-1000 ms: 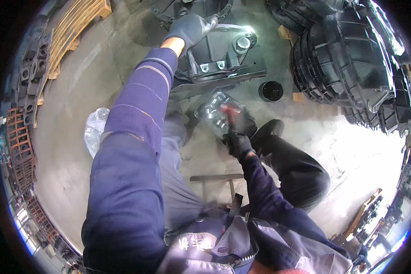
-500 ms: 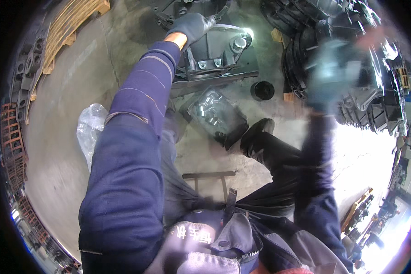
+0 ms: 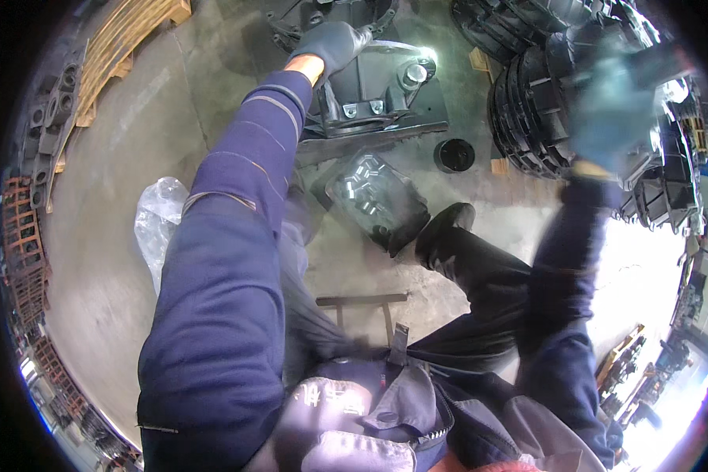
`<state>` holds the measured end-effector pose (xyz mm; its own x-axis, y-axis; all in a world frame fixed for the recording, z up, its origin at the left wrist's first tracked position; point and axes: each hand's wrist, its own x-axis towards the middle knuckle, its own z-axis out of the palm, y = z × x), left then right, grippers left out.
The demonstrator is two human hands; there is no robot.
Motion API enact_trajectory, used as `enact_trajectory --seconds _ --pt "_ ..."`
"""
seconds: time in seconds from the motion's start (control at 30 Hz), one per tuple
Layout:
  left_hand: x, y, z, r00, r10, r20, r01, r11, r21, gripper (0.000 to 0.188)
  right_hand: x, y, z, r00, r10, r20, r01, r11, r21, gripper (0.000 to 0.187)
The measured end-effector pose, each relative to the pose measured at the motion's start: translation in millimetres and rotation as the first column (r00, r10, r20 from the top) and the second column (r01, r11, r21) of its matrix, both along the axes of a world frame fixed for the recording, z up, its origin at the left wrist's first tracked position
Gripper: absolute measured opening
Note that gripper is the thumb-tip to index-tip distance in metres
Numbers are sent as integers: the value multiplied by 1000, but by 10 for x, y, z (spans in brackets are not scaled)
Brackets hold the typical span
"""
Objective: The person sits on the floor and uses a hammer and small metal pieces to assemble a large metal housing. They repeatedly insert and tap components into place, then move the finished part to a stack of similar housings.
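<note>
Head view, looking down. At far left, shows a slatted wooden pallet, then a crumpled clear bag on the floor. At top centre, shows the gray-gloved left hand on a black casting, fingers partly bent; cannot tell whether gripping. Below, shows a clear packet of silver pieces, then a round black cup. At right, shows stacked black housings beneath the motion-blurred right hand, fingers seemingly closed round a dark tool.
</note>
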<state>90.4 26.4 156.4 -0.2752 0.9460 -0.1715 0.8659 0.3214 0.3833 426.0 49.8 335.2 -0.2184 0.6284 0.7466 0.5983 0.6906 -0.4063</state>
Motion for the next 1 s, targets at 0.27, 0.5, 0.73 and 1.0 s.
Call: enact_trajectory --seconds 0.27,0.5,0.73,1.0 --pt "7 -48 -67 998 35 -44 -27 987 160 63 339 50 -1049 785 221 578 96 879 -467 37" --pt "-8 -4 -43 999 31 -43 -29 999 29 60 123 103 216 998 8 69 -1 994 -107 23" --pt "-31 34 13 999 -8 -39 10 998 62 64 420 -189 -1559 809 280 517 177 723 -668 31" --pt "30 -75 -31 998 22 -57 -18 998 58 61 179 312 275 988 63 137 -5 921 -391 32"
